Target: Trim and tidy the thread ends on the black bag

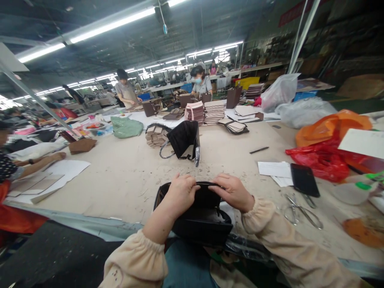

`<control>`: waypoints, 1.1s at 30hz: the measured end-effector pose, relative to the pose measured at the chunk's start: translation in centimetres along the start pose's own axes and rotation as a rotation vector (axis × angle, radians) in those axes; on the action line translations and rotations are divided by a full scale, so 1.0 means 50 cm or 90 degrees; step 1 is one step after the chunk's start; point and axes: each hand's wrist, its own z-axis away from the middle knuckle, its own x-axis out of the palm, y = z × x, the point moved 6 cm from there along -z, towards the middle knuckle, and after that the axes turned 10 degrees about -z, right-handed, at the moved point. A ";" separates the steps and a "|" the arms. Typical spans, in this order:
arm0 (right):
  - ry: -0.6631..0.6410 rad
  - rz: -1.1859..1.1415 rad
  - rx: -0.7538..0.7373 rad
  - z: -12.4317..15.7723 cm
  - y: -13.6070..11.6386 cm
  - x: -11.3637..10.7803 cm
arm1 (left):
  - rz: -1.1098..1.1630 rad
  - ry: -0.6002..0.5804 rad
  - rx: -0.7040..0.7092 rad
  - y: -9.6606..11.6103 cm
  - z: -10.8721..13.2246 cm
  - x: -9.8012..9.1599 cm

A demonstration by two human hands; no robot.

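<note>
A small black bag rests against the near edge of the worktable, just in front of me. My left hand is closed over the left part of its top rim, fingers curled into the opening. My right hand grips the right part of the same rim, fingers bent over it. Both wrists wear cream sleeves with gathered cuffs.
Another black bag stands mid-table beside stacked brown card pieces. Scissors, a black phone and white papers lie to the right, with red and orange plastic bags behind. A co-worker's forearm rests at left; other people work at the far end.
</note>
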 end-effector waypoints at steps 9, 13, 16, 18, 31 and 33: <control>-0.012 0.045 -0.033 -0.005 -0.013 -0.001 | -0.006 0.000 0.008 0.004 0.002 -0.003; 0.000 0.062 -0.056 -0.011 -0.019 0.000 | -0.005 -0.006 0.006 0.004 0.001 -0.004; 0.006 0.069 -0.058 -0.006 -0.011 0.000 | -0.004 -0.006 0.001 0.003 0.001 -0.004; -0.002 0.065 -0.054 -0.002 -0.004 -0.002 | -0.005 -0.008 0.000 0.003 0.001 -0.003; -0.031 0.020 -0.017 -0.036 -0.023 0.016 | -0.036 0.002 0.013 0.004 0.004 -0.003; -0.029 -0.015 -0.016 -0.040 -0.017 0.021 | -0.047 0.013 0.016 0.004 0.004 -0.002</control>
